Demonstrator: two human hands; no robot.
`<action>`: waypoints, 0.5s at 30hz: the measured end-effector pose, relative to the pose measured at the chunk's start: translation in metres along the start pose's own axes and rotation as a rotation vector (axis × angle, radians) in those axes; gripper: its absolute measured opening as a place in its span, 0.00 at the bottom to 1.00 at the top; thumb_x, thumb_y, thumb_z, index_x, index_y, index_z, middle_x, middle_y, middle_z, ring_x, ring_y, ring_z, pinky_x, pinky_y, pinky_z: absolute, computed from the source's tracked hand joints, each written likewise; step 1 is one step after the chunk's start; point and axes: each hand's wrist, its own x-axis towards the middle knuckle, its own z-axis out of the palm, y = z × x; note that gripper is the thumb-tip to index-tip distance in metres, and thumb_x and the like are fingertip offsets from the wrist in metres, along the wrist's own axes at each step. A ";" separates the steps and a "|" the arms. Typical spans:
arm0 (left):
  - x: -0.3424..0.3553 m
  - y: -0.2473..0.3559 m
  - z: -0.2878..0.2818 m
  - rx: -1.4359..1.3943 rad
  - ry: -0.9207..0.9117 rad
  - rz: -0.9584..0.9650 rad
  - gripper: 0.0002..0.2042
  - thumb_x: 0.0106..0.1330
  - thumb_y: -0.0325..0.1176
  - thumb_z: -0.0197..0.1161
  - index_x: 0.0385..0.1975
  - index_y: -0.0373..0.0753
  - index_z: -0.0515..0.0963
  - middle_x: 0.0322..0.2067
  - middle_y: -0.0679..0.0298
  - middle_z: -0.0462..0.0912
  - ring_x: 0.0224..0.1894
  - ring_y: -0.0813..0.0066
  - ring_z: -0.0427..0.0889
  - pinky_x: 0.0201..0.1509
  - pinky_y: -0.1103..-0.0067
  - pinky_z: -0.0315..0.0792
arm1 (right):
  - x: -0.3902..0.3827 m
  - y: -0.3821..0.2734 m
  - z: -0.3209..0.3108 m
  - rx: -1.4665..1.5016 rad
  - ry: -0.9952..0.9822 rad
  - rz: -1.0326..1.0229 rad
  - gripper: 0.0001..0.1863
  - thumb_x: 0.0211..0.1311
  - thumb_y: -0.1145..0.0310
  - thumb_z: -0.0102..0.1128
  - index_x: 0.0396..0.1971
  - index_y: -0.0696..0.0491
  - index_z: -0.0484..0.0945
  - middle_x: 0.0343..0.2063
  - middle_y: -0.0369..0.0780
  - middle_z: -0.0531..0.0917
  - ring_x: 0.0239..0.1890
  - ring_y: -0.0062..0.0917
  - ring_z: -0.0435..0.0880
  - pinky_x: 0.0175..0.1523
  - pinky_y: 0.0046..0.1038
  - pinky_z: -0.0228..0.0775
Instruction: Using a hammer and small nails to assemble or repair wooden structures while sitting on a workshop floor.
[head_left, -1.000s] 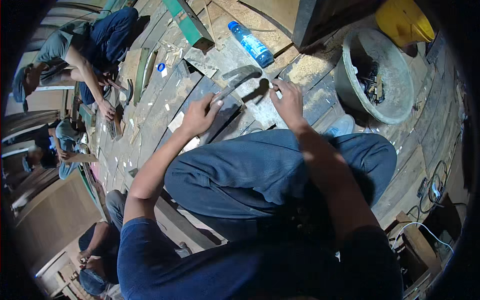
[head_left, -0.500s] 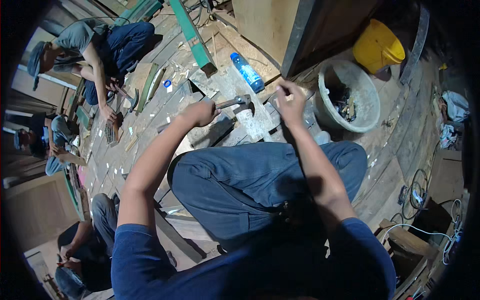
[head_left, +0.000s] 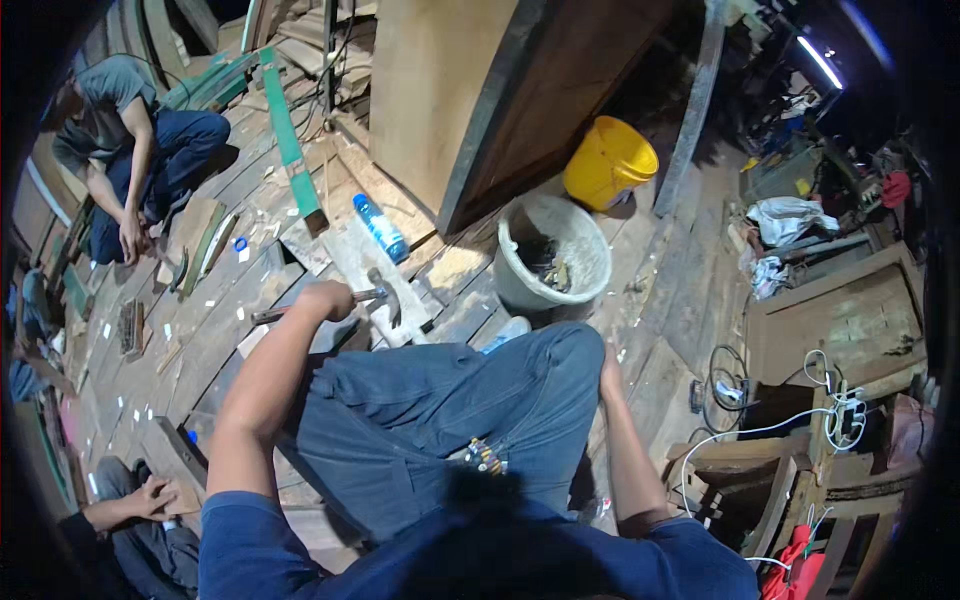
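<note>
I sit on a worn plank floor [head_left: 230, 330] littered with white scraps, in a dim, cluttered workshop. A leaning wooden panel [head_left: 450, 100] stands ahead. A grey bucket [head_left: 590, 262] holds dark bits of hardware; a yellow bucket [head_left: 610, 163] sits behind it. My left hand [head_left: 325, 298] is fisted around the hammer [head_left: 375, 297], low over the boards. My right hand [head_left: 607, 362] is hidden behind my knee; I cannot tell its grip.
</note>
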 end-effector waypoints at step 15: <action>-0.006 -0.015 0.007 -0.250 -0.197 -0.140 0.21 0.59 0.48 0.60 0.42 0.38 0.82 0.44 0.51 0.83 0.48 0.59 0.82 0.51 0.68 0.74 | -0.069 -0.036 -0.010 1.217 -0.547 0.770 0.33 0.71 0.45 0.36 0.62 0.59 0.64 0.59 0.46 0.72 0.58 0.36 0.73 0.63 0.36 0.65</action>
